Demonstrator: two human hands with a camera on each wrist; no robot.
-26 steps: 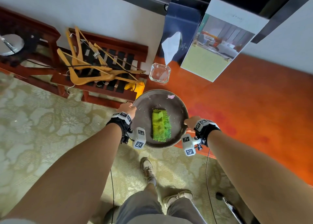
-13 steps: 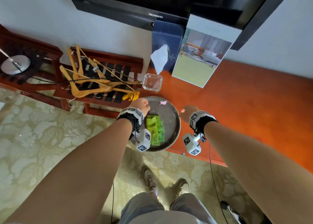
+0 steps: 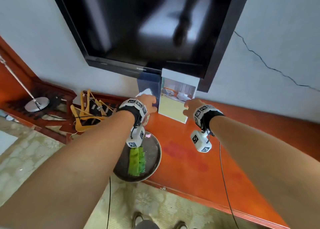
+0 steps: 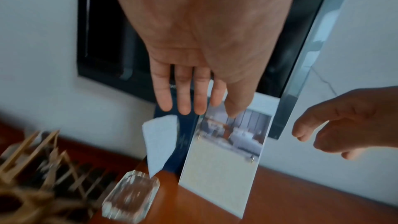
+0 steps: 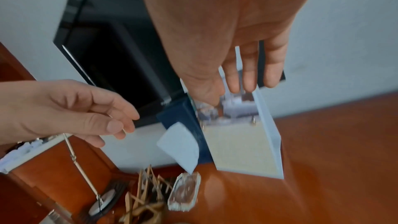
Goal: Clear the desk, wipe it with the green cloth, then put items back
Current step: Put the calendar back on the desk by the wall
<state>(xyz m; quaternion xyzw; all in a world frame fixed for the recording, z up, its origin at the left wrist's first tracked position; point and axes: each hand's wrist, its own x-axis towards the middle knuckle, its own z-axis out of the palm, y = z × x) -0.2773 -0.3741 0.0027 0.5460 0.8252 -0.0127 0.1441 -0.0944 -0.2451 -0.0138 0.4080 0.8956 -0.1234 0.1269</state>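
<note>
The folded green cloth (image 3: 136, 161) lies in a round dark tray (image 3: 155, 159) at the front left corner of the orange desk (image 3: 199, 168). At the back stand a navy tissue box (image 3: 149, 85) and an upright picture card (image 3: 176, 104). My left hand (image 3: 149, 102) hovers by the tissue box, fingers straight (image 4: 185, 106), holding nothing. My right hand (image 3: 189, 106) is at the card's right edge, fingers loosely spread (image 5: 247, 84), empty. A glass ashtray (image 4: 131, 198) sits in front of the tissue box; my left wrist mostly covers it in the head view.
A black TV (image 3: 147, 29) hangs on the wall just above the box and card. Left of the desk is a lower wooden rack with several wooden hangers (image 3: 86, 112) and a lamp base (image 3: 36, 104). Patterned carpet (image 3: 26, 159) lies below.
Both hands have let go of the tray's rim and moved up and back to the tissue box and picture card. The tray with the cloth stays on the desk corner.
</note>
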